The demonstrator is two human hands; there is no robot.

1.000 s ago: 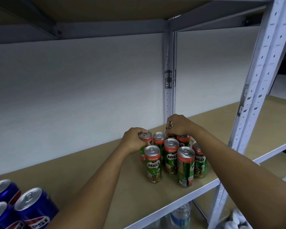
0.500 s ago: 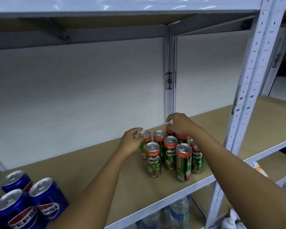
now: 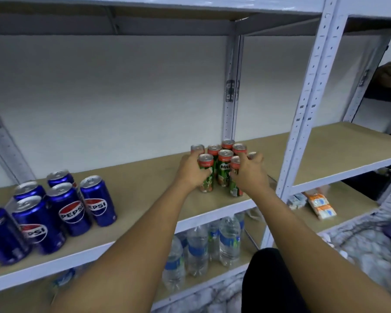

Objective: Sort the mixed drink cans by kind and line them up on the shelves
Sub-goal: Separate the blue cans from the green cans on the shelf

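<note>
Hands (image 3: 193, 175) grip slim green/red Milo cans (image 3: 224, 170), upright cluster.

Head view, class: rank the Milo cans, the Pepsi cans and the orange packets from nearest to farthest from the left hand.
1. Milo cans: the left hand grips them.
2. Pepsi cans: leftward, same shelf.
3. Orange packets: lower shelf, far right.

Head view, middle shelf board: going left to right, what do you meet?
Blue Pepsi cans → left hand gripping a front Milo can → Milo can with the readable label → right hand on the cluster's right side → white front upright.
</note>
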